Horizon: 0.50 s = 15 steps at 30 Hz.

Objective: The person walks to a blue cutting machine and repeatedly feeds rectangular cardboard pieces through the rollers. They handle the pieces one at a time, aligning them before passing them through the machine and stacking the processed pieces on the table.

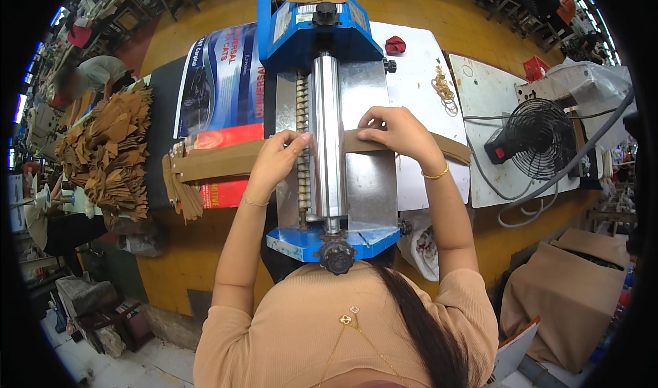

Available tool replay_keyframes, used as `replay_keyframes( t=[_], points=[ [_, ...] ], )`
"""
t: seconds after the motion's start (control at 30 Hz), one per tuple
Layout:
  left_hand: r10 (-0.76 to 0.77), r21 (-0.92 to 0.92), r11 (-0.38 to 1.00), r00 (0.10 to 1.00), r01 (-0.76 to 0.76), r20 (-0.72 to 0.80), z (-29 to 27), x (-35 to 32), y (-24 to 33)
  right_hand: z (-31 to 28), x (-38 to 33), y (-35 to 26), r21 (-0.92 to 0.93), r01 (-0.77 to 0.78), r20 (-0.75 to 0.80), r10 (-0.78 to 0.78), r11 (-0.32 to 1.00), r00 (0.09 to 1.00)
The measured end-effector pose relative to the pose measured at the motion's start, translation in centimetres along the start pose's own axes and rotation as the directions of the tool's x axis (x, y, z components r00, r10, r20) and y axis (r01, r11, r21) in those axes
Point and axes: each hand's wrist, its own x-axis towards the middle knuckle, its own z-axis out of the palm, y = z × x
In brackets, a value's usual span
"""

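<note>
A long brown fabric strip runs crosswise through a blue roller machine, passing the shiny metal roller. My left hand is at the strip just left of the roller, fingers closed on it, fingertips close to the metal. On the other side, my right hand grips the strip with bent fingers above the steel plate. The strip's far end trails to the right over a white sheet. More brown strips lie bunched at its left end. Fabric under my fingers is partly hidden.
A heap of brown fabric pieces stands at the left, with a person bending beyond it. Rubber bands and a red cloth piece lie right of the machine. Farther right are a black fan and a grey cable.
</note>
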Motion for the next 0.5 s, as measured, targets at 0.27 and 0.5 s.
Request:
replay_keyframes(
  t=[0.27,0.5],
  points=[
    [-0.028,-0.418,0.908,0.999,0.018,-0.016,-0.6,-0.2,-0.9,-2.7,-3.6,3.6,0.118,-0.175,-0.069,0.184,0.977,0.981],
    [-0.052,-0.528,0.848,0.999,0.040,-0.008,-3.9,-0.5,-1.5,-1.4,-5.9,10.9,-0.075,-0.302,-0.325,0.263,0.950,0.908]
  ],
)
